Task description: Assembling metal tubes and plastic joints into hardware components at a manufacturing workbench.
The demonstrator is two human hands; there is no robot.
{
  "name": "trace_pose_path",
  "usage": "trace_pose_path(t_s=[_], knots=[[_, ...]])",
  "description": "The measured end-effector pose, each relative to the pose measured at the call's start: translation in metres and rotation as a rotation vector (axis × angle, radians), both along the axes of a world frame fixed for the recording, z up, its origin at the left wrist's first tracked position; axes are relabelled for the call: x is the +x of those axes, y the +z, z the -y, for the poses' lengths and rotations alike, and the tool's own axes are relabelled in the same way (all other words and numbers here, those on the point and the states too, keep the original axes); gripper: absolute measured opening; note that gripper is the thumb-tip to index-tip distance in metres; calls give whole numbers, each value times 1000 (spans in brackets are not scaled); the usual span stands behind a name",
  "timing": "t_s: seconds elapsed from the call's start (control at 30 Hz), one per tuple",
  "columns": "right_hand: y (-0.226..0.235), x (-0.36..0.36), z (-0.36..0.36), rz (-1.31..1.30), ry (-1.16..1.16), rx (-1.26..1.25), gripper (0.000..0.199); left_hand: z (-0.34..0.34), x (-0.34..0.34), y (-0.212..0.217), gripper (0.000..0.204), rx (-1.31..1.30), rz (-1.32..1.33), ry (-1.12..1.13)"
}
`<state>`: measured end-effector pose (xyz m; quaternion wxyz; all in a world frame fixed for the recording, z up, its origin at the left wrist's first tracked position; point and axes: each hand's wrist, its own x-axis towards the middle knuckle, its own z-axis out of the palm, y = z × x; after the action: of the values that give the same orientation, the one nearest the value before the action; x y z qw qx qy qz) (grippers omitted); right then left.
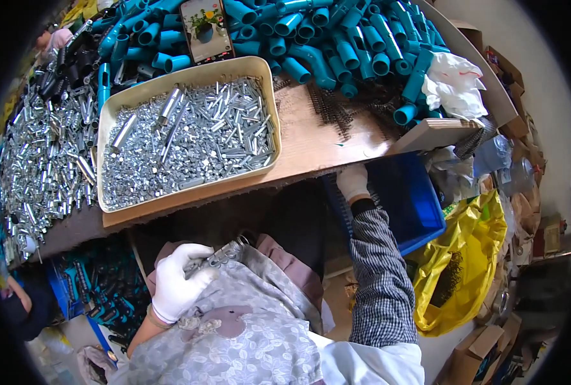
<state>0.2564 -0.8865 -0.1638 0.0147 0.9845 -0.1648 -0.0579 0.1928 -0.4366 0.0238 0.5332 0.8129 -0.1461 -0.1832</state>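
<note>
While seated below the bench edge, at lower centre of the frame:
Left hand [177, 282]: gloved white, closed around a metal part [218, 256] in the lap, lower left of centre.
Metal part: small, silvery, jutting up and right out of the fist, resting on grey patterned cloth; finer shape too small to tell.
Right hand [352, 181]: gloved white, reaching up over the rim of the blue bin [420, 212], right of centre, just under the wooden board [311, 144]; fingers hidden, so open or closed cannot be told.
Tray [189, 77]: beige, upper centre left, full of small silver fittings with a few longer tubes on top.
Loose metal [41, 154]: heap of the same silver pieces along the left edge.
Blue pipes [336, 38]: piled across the top; phone [206, 29] propped among them.
Springs [330, 106]: dark, lying on the board right of the tray.
Advice, as judgement: best to keep the part steady against the lap and take one piece at a time from the bin, checked by feel.
</note>
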Motion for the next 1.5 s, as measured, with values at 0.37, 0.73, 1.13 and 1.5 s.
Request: trace_pose_path(t_s=[0.37,0.73,1.13,1.5], knots=[[-11,7,14,85,-7,-25,43,2,-6,-2,35,-41,92,2],[153,-120,-162,569,-464,1890,25,1,-1,5,43,101,27,-57],[181,-89,-291,-62,-16,2141,36,-60,-7,28,34,-288,-36,357],[192,-86,-312,-129,-5,1911,21,-81,-5,22,36,-265,32,343]])
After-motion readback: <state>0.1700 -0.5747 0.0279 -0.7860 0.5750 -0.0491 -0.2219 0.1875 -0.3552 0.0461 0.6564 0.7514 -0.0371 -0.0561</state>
